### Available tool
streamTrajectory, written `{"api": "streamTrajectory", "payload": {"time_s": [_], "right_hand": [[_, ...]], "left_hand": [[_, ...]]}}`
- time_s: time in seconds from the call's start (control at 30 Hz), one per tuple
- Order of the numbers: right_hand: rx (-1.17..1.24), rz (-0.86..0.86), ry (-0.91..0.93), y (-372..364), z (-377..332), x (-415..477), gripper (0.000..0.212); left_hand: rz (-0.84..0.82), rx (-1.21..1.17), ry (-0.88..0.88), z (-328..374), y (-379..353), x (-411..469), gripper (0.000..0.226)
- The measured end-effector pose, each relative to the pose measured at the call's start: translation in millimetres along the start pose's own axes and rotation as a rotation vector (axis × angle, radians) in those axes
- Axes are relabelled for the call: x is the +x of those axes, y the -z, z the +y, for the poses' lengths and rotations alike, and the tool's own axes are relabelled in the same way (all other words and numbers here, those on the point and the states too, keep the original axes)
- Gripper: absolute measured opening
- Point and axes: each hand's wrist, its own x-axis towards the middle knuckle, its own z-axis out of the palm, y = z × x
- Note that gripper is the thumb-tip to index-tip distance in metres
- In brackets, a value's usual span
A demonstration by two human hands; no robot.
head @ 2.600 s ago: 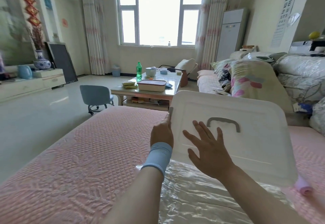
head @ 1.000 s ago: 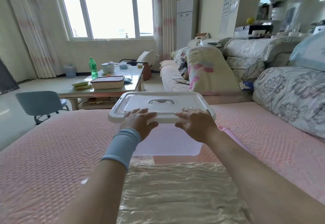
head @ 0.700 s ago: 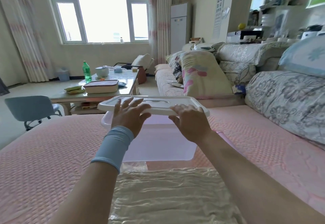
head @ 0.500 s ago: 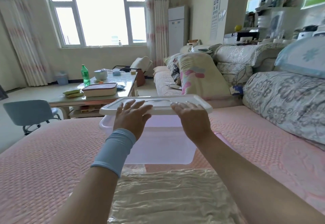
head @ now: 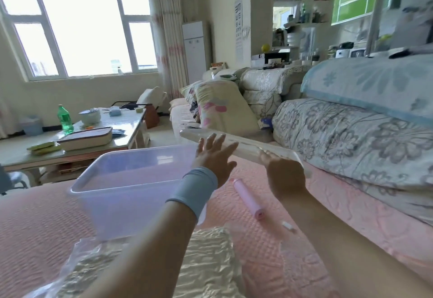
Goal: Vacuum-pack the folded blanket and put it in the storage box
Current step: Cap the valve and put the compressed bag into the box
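A: How does the blanket [head: 199, 262] look?
B: Cream, shiny and crinkled, inside a clear bag. It lies on the pink bed cover [head: 35, 215] just in front of the box [head: 131, 201], not in it.
A: Counts?
B: One blanket, one clear box, one lid [head: 248, 147], one pink pump [head: 247, 200], one small white bit [head: 288, 225] — perhaps a cap.
A: Hands?
B: Apart. The left hand [head: 214, 157] lies flat, fingers spread against the tilted lid — the right hand [head: 284, 176] grips its near edge.

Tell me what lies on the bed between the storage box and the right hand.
A pink cylinder lies there on the bedspread, in the head view.
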Motion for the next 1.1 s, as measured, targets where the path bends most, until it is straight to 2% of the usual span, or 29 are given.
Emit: {"api": "streamTrajectory", "payload": {"time_s": [0.13, 0.3, 0.43, 0.6, 0.67, 0.77, 0.87, 1.0, 1.1], "right_hand": [[-0.119, -0.161, -0.077, -12, 56, -30, 0.05], [-0.172, -0.462, -0.103, -29, 86, -49, 0.035], [-0.131, -0.707, 0.08, -46, 84, -56, 0.041], [0.006, -0.996, 0.035, -56, 74, -56, 0.063], [0.045, -1.01, -0.003, -53, 69, -53, 0.063], [0.078, -0.864, -0.007, -40, 47, -42, 0.048], [0.171, -0.712, 0.021, -25, 13, -32, 0.035], [0.27, -0.669, 0.217, -12, -62, -31, 0.028], [0.317, -0.669, 0.384, -8, -133, -37, 0.029]], "left_hand": [[-0.163, -0.019, -0.08, 64, -32, 18, 0.059], [-0.4, -0.06, -0.069, 112, -77, 22, 0.059], [-0.619, -0.104, -0.013, 119, -111, 13, 0.059], [-0.592, -0.136, -0.029, 98, -130, -3, 0.057], [-0.532, -0.179, -0.037, 89, -129, -5, 0.055], [-0.337, -0.303, -0.059, 67, -118, -17, 0.043], [-0.136, -0.328, -0.075, 38, -101, -38, 0.027], [-0.075, -0.3, -0.038, -21, -74, -84, 0.017], [-0.077, -0.294, 0.083, -75, -53, -128, 0.018]]}}
